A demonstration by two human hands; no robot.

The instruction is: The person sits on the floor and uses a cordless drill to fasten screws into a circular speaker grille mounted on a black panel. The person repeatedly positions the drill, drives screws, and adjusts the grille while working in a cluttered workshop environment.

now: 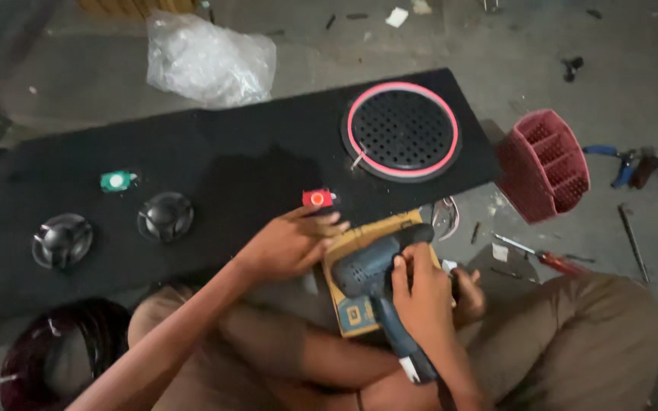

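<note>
Drill (381,285) sits gripped in right hand (420,293) just below the black panel (215,167); left hand (291,245) curls loosely at its nose, fingers risking a pinch if it spins

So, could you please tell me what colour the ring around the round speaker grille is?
The ring is a glowing pinkish red, seen in the head view.

Dim indoor light, soft and flat, no hard shadows, weak glare on the crumpled plastic bag (209,59), black panel (192,183) swallowing detail, slight motion blur everywhere, corners darker and softer, colours a bit washed.
</note>
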